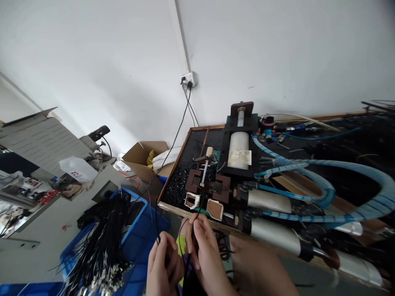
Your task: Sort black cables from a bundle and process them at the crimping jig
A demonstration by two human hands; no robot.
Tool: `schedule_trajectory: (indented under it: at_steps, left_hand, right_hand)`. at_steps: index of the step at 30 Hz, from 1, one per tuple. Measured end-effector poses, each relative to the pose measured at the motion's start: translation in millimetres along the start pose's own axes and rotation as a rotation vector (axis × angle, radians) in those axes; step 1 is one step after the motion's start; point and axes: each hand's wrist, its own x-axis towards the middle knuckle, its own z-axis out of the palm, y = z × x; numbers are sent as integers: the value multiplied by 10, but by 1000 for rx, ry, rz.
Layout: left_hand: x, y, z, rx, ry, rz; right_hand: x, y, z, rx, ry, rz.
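Note:
My left hand (pixel 166 263) is closed, thumb against fingers, around a thin black cable (pixel 156 224) that sticks up above the fingertips. Beside it, my right hand (pixel 205 253) pinches a black cable (pixel 199 209) whose upper end leans over the front of the bench machine. I cannot tell whether both hands hold one cable. Just beyond my right fingertips are two white-edged, brown-faced pads (pixel 215 209) at the machine's near edge. Behind them stands a brown metal clamp (pixel 222 187) with a rod that has a pale wooden tip (pixel 210 151).
Air cylinders (pixel 274 236) and blue-wrapped hoses (pixel 348 168) fill the wood-edged bench on the right. Black scraps (pixel 175 185) litter its left corner. At lower left, a blue bin (pixel 138 238) holds many black cables with metal ends. A cardboard box (pixel 138 158) sits behind.

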Motion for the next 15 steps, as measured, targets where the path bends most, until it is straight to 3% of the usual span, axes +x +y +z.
schedule_trajectory:
  at_steps: [5,15]
  left_hand:
    - [5,5,68,-54,-107,-78]
    - [60,10,101,-61,-98,-62]
  right_hand:
    - [65,-54,21,277,173,155]
    - [41,-186,10,377,-23,213]
